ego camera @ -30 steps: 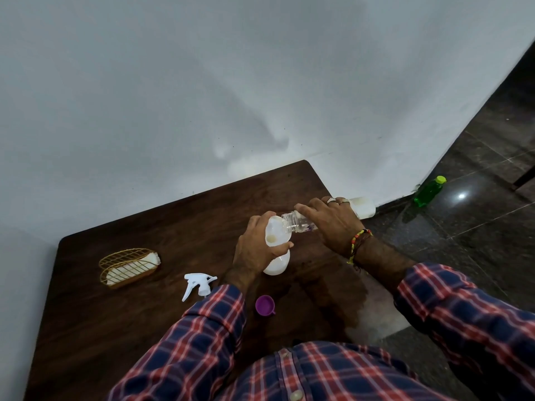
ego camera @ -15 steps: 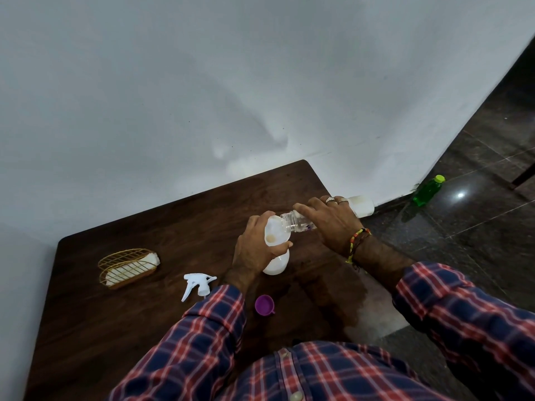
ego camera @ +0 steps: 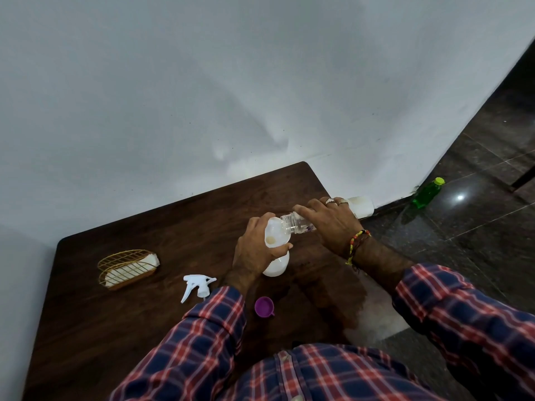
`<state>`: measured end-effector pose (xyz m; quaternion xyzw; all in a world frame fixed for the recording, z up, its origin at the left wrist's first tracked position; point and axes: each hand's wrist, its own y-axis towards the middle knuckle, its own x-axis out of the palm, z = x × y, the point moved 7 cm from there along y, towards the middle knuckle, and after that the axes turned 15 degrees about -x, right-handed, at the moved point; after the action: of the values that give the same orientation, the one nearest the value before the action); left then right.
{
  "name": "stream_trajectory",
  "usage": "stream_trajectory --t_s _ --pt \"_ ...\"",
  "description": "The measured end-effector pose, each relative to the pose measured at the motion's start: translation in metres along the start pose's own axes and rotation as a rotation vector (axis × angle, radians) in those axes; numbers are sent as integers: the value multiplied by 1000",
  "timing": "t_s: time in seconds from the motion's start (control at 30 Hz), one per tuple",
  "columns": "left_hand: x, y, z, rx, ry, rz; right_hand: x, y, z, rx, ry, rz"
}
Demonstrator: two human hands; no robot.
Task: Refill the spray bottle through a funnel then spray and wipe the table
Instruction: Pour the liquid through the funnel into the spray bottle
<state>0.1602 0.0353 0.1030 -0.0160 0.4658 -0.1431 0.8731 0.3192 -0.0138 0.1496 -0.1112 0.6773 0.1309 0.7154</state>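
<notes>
A white spray bottle body (ego camera: pixel 276 266) stands on the dark wooden table (ego camera: pixel 150 319) with a white funnel (ego camera: pixel 276 235) in its neck. My left hand (ego camera: pixel 254 253) grips the funnel and the bottle's top. My right hand (ego camera: pixel 330 224) holds a clear plastic refill bottle (ego camera: pixel 295 222) tipped nearly flat, its mouth over the funnel. The bottle's white far end (ego camera: pixel 362 205) sticks out past my fingers. The white spray trigger head (ego camera: pixel 198 286) lies on the table to the left. A purple cap (ego camera: pixel 264 306) lies near my left sleeve.
A gold wire holder with a white cloth or sponge (ego camera: pixel 127 269) sits at the table's left. A green bottle (ego camera: pixel 427 193) stands on the dark tiled floor by the wall. The table's right edge is close to my right forearm. A wet patch shows near that edge.
Almost nothing differs; both hands keep the same hold and the refill bottle stays tipped over the funnel.
</notes>
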Motion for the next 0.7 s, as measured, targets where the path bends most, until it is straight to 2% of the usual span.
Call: stream_trajectory --t_s 0.7 --pt "-3 -2 2 -4 0 -11 2 1 1 0 -10 -6"
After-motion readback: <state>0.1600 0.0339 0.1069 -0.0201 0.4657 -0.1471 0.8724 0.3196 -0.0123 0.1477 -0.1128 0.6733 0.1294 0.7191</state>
